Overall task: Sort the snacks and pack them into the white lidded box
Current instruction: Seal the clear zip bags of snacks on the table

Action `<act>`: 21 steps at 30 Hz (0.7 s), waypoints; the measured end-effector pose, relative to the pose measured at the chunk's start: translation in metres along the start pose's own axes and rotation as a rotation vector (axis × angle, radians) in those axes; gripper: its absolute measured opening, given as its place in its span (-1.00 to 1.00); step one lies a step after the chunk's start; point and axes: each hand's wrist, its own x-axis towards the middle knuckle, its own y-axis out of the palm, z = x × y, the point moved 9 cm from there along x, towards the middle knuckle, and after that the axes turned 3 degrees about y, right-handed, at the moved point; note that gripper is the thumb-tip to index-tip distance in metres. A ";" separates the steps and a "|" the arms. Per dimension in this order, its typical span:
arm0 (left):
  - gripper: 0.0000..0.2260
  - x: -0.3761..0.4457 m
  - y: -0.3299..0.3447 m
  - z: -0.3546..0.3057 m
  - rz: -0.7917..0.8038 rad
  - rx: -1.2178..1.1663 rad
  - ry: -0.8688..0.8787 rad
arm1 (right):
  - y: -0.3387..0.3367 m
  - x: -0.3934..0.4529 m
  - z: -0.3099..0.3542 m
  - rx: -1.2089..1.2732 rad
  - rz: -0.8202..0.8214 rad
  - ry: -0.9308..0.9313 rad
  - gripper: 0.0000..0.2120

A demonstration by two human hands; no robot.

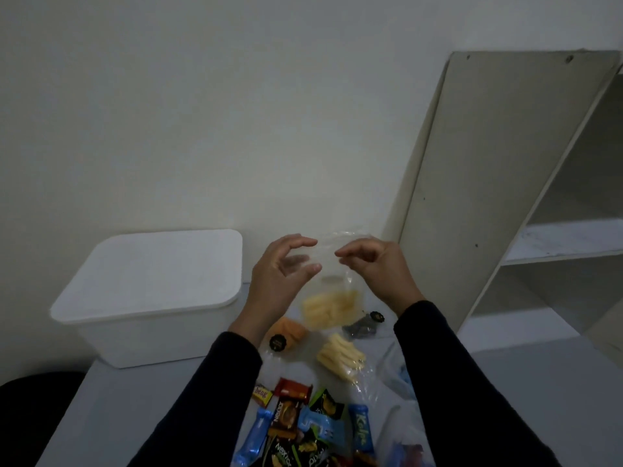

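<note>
Left hand (281, 264): you pinch the clear bag (332, 291) of yellow sticks, it seems.
Right hand (374, 266): pinching the bag's top.
White box (151, 298): lid on, left of your hands.

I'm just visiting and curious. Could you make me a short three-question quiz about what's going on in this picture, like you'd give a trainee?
1. True or false: the white lidded box has its lid on.
2. What do both hands, left hand and right hand, hold up?
A) a blue wrapper
B) a clear bag of pale yellow sticks
C) the lid
3. Fill in: the pile of coloured wrapped snacks lies on the table's ____ edge, closest to the person.

Key: 1 true; 2 B; 3 near.
</note>
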 end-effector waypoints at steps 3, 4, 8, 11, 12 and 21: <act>-0.58 0.008 0.006 0.011 0.023 0.180 0.104 | 0.004 0.013 -0.023 0.065 -0.047 0.077 -0.73; -0.57 0.013 0.008 0.016 0.003 0.226 0.126 | 0.006 0.019 -0.033 0.087 -0.056 0.101 -0.75; -0.72 0.042 0.016 0.050 -0.102 0.287 0.130 | 0.013 0.047 -0.072 0.164 -0.076 0.180 -0.78; -0.81 0.066 0.023 0.091 -0.143 0.363 0.047 | 0.023 0.080 -0.106 0.157 -0.029 0.218 -0.74; -0.82 0.074 0.025 0.106 -0.148 0.371 0.013 | 0.027 0.091 -0.118 0.151 -0.010 0.231 -0.72; -0.81 0.117 0.033 0.229 -0.141 0.424 -0.217 | 0.073 0.158 -0.224 0.062 0.104 0.338 -0.76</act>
